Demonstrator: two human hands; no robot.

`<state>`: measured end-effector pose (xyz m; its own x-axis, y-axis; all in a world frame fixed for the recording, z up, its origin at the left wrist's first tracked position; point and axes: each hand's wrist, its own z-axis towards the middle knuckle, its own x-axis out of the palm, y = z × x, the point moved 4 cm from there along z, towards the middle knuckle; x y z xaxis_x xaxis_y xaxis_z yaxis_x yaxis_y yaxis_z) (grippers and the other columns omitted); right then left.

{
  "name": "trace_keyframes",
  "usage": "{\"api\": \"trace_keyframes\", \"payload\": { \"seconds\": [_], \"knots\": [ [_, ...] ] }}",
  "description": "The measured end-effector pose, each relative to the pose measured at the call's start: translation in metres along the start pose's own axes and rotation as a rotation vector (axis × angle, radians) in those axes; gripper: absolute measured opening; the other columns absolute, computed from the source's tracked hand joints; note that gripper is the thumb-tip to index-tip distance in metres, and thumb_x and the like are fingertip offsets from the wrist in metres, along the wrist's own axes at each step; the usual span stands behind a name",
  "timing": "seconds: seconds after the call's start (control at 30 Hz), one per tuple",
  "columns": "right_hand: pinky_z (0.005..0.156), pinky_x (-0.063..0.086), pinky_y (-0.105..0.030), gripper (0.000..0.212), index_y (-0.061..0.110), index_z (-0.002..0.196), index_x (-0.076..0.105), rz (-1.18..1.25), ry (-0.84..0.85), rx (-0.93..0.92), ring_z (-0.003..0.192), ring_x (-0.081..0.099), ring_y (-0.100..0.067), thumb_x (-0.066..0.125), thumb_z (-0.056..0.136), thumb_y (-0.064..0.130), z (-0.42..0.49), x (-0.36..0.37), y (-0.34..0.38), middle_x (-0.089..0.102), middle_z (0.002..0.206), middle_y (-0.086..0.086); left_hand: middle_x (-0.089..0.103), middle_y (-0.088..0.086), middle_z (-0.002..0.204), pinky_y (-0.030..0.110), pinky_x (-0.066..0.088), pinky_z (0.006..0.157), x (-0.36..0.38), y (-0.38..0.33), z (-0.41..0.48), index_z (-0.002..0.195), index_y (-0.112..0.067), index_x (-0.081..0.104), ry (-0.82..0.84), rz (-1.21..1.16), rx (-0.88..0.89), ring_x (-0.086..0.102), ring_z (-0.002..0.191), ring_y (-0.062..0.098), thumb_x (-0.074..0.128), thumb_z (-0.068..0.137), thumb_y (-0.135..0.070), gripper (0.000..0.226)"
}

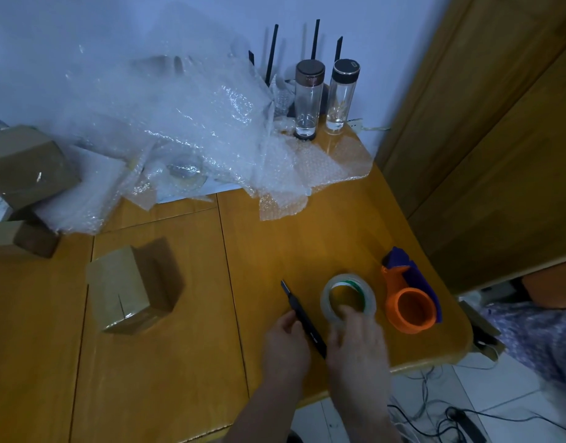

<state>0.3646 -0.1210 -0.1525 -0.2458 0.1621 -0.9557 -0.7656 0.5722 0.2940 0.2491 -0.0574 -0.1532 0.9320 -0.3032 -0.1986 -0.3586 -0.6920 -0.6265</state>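
A roll of clear tape (334,286) lies flat on the wooden table (179,362) near its right front corner. My right hand (358,340) grips the roll's near edge, fingers curled over the rim. A black utility knife (302,316) lies diagonally just left of the roll. My left hand (286,343) touches the knife's handle with its thumb and fingers; the grip is blurred. An orange and blue tape dispenser (408,297) sits right of the roll. A small brown cardboard box (133,287) stands at the table's middle left.
Crumpled bubble wrap (185,123) covers the back of the table, with another tape roll (185,172) under it. Two glass bottles (308,100) (342,94) stand at the back right. More cardboard boxes (25,164) sit far left. A wooden door (499,123) is on the right; cables (448,417) lie on the floor.
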Motion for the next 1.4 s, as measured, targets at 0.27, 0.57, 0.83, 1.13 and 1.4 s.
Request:
{"api": "trace_keyframes", "payload": {
  "seconds": [0.27,0.57,0.83,1.13,1.4],
  "knots": [
    [0.061,0.058,-0.034,0.038,0.01,0.112,0.071,-0.056,0.153,-0.038,0.088,0.071,-0.027,0.082,0.076,0.014,-0.01,0.009,0.045,0.07,0.099,-0.009,0.079,0.006,0.108,0.039,0.063,0.087,-0.005,-0.008,0.006,0.148,-0.018,0.059,0.009,0.012,-0.007,0.074,0.094,0.022,0.045,0.109,-0.017,0.042],
    [0.059,0.059,-0.035,0.035,0.012,0.105,0.072,-0.07,0.189,-0.013,0.081,0.071,-0.027,0.084,0.072,0.012,-0.003,0.023,0.058,0.07,0.091,-0.009,0.074,0.007,0.107,0.026,0.05,0.063,-0.008,-0.017,0.006,0.148,-0.018,0.059,0.043,-0.066,-0.083,0.065,0.08,0.015,0.043,0.109,-0.01,0.043],
    [0.1,0.05,-0.031,0.049,0.021,0.142,0.045,0.169,0.24,0.04,0.119,0.057,-0.021,0.06,0.096,0.024,-0.006,0.009,0.064,0.054,0.13,-0.005,0.074,0.011,0.124,0.039,0.059,0.09,-0.017,-0.02,-0.006,0.141,-0.018,0.065,0.073,-0.182,-0.16,0.068,0.101,0.023,0.05,0.108,-0.018,0.036],
    [0.088,0.051,-0.023,0.032,0.037,0.13,0.059,0.564,0.05,-0.008,0.105,0.056,-0.006,0.057,0.099,0.029,-0.031,-0.108,0.131,0.046,0.115,0.015,0.081,0.018,0.088,0.036,0.06,0.076,-0.085,-0.087,-0.094,0.098,-0.001,0.078,0.103,-0.341,0.072,0.075,0.083,0.025,0.068,0.101,-0.032,0.033],
    [0.056,0.05,-0.035,0.021,0.03,0.09,0.063,1.146,0.166,0.125,0.056,0.062,-0.011,0.052,0.097,0.046,-0.029,-0.22,0.197,0.069,0.064,0.002,0.06,0.007,0.065,0.025,0.039,0.043,-0.152,-0.184,-0.193,0.089,-0.013,0.077,0.223,-0.469,0.408,0.05,0.051,0.018,0.066,0.101,-0.029,0.023]
  ]
}}
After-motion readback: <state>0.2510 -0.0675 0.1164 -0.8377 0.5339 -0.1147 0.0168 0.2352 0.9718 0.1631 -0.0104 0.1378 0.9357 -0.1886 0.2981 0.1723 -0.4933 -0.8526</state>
